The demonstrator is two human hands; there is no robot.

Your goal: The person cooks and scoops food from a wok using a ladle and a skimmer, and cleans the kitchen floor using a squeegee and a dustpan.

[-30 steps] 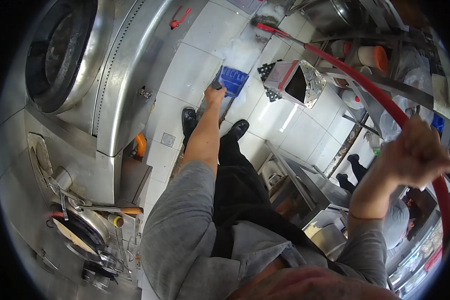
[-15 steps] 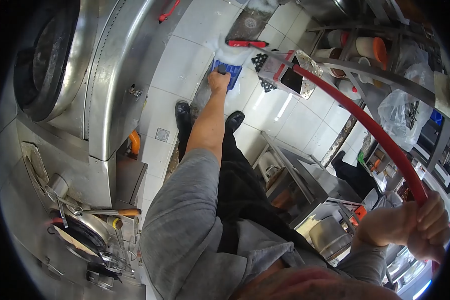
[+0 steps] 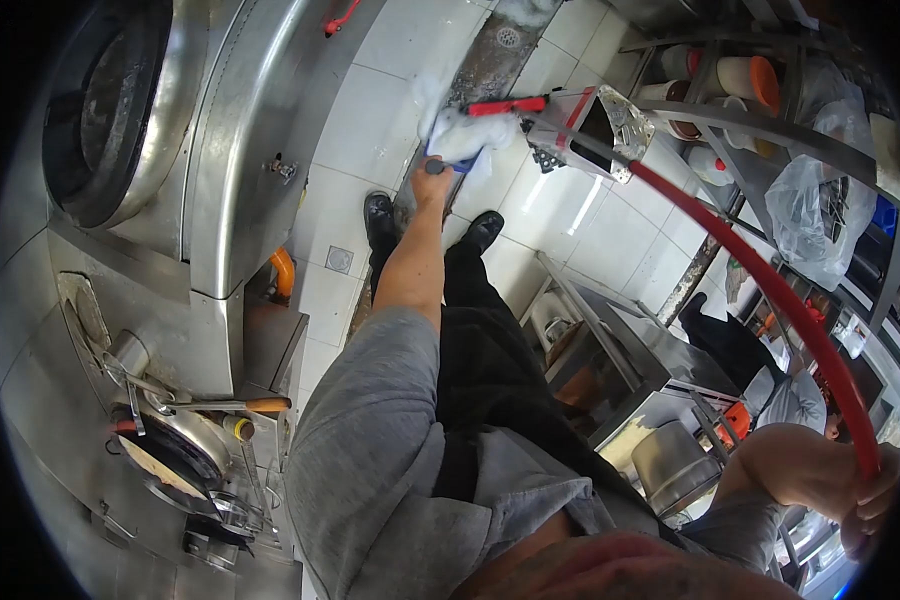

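Observation:
My left hand (image 3: 432, 186) is closed around the dark grip of a blue dustpan (image 3: 461, 164) low over the tiled floor. White foam (image 3: 467, 136) covers most of the dustpan. At the right, my right hand (image 3: 875, 500) wraps round the upper end of a long red pole (image 3: 760, 270). That pole runs down to a floor squeegee's red head (image 3: 507, 106), which lies at the foam's far edge, just beyond the dustpan.
A foamy drain channel (image 3: 495, 50) runs beyond the dustpan. Close right of the squeegee stands a bin-like container (image 3: 600, 130). Steel wok stations (image 3: 215, 200) line the left; a steel rack (image 3: 770, 140) and low table (image 3: 620, 350) stand right. Another person (image 3: 735, 345) is behind the table.
Foam now lies on the dustpan, where its blue surface showed before. The squeegee head has shifted slightly right and nearer, and my right hand has lowered a little with the pole.

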